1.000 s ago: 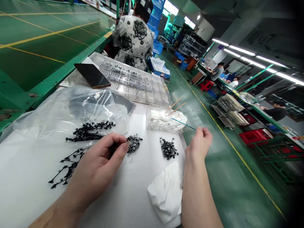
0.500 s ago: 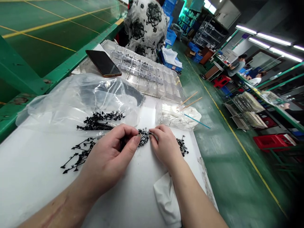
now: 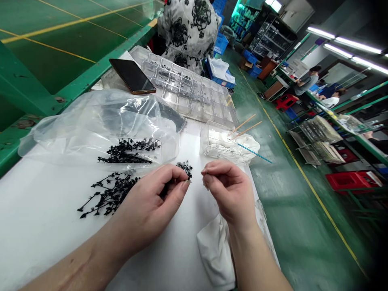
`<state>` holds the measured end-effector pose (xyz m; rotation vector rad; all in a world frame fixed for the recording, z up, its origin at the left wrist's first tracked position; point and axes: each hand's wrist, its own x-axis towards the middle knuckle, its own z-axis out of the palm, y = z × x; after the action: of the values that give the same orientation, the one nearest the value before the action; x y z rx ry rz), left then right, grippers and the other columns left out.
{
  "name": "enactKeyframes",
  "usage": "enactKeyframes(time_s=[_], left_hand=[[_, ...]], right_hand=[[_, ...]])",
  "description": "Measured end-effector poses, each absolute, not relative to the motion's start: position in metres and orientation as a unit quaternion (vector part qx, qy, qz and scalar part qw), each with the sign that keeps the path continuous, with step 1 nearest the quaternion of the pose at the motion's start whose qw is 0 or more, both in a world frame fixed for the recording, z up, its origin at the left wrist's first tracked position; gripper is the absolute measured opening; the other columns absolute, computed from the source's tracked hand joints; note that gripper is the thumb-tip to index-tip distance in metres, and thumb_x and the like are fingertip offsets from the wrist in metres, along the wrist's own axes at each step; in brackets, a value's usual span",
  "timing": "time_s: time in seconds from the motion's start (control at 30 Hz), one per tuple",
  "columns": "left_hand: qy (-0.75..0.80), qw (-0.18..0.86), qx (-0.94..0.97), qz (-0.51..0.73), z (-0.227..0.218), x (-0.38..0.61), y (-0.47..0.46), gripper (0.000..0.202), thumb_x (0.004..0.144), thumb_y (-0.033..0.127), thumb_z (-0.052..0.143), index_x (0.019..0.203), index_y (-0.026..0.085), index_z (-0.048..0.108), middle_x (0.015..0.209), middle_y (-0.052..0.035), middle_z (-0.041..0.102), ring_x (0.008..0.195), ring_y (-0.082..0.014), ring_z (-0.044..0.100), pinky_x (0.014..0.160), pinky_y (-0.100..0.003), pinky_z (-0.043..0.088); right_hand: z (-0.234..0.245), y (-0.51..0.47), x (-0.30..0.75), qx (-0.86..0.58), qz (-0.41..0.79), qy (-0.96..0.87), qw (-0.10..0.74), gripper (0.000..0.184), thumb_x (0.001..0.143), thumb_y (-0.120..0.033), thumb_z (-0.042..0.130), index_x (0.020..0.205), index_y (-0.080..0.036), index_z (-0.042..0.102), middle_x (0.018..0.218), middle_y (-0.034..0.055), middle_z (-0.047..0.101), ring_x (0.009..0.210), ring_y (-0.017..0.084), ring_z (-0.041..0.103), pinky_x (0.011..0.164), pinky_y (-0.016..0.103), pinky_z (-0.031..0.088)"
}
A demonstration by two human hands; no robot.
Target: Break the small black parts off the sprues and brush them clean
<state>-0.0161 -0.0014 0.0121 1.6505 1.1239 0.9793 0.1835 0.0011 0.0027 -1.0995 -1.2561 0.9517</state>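
My left hand pinches a dark piece of a black plastic runner between thumb and fingers, just beside a small heap of black ring-shaped parts on the white table surface. My right hand hangs close by, its thumb and forefinger pressed together on something tiny and dark. Left of my hands lie branching black plastic runners, and more of them rest on a clear plastic bag. A second heap of parts seen earlier is hidden behind my right hand.
A clear compartment tray and a dark phone lie beyond the bag. A clear box holds white cloth, wooden sticks and a blue-tipped stick. A white rag lies near the table edge. A co-worker in a floral top sits ahead.
My right hand has lifted away from the heap and moved right, pinching something small. The heap looks smaller. The blue-tipped stick left my right hand's area and rests at the box.
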Motion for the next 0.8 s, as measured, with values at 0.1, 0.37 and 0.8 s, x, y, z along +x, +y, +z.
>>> enactKeyframes(time_s=[0.1,0.37,0.8], left_hand=[[0.44,0.442,0.678,0.388,0.0125,-0.0138,-0.0026,0.018,0.104,0.032,0.058,0.09,0.024,0.066,0.077,0.0015,0.062,0.069,-0.0163,0.057,0.065,-0.03,0.043],[0.422,0.449,0.692,0.377,0.0119,-0.0113,-0.0045,0.017,0.105,0.029,0.055,0.092,0.024,0.065,0.079,0.0011,0.063,0.07,-0.016,0.058,0.065,-0.029,0.044],[0.398,0.435,0.716,0.373,0.0092,-0.0129,-0.0038,0.016,0.106,0.026,0.054,0.094,0.025,0.065,0.08,0.0008,0.063,0.072,-0.0165,0.058,0.066,-0.03,0.044]], right_hand=[[0.0044,-0.003,0.1812,-0.448,0.461,-0.504,0.577,0.014,0.085,-0.021,0.085,0.096,-0.028,0.081,0.086,0.0004,0.077,0.07,0.012,0.068,0.063,0.025,0.055],[0.0108,-0.0075,0.1833,-0.441,0.417,-0.594,0.529,0.02,0.086,-0.019,0.086,0.101,-0.033,0.084,0.098,0.0018,0.071,0.091,0.014,0.067,0.076,0.027,0.055],[0.0064,-0.0087,0.181,-0.453,0.416,-0.606,0.504,0.018,0.087,-0.021,0.084,0.102,-0.031,0.083,0.1,0.0027,0.068,0.086,0.015,0.063,0.07,0.029,0.051]])
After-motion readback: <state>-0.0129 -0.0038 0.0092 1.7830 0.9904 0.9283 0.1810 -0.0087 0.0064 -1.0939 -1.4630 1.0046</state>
